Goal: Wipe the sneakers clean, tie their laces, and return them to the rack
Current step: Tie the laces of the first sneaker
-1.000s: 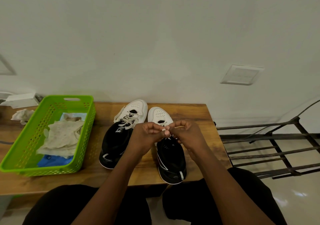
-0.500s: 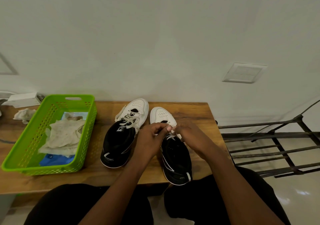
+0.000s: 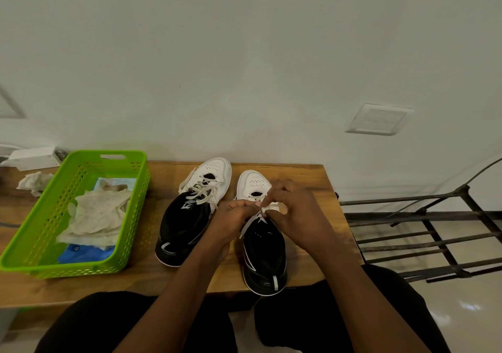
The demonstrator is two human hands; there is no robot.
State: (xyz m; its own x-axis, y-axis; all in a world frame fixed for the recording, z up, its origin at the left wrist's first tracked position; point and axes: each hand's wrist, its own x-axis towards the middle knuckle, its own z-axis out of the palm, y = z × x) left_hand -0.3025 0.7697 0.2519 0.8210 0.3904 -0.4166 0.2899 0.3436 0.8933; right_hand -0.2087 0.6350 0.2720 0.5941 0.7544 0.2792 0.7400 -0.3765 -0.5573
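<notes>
Tying soft, limp laces (image 3: 251,221) over the right sneaker (image 3: 263,244) on the tabletop (image 3: 307,179), left hand (image 3: 235,217) and right hand (image 3: 294,207) each pinching a strand near the knot; likely light, slippery. Sitting beside: left sneaker (image 3: 190,217), green basket (image 3: 130,217), rack (image 3: 423,233).

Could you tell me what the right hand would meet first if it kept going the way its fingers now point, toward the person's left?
Most likely the left hand: the right hand has its grip on the laces of the right sneaker, fingertips almost meeting the other hand's. Beyond lies the left sneaker, though depth is unclear.
</notes>
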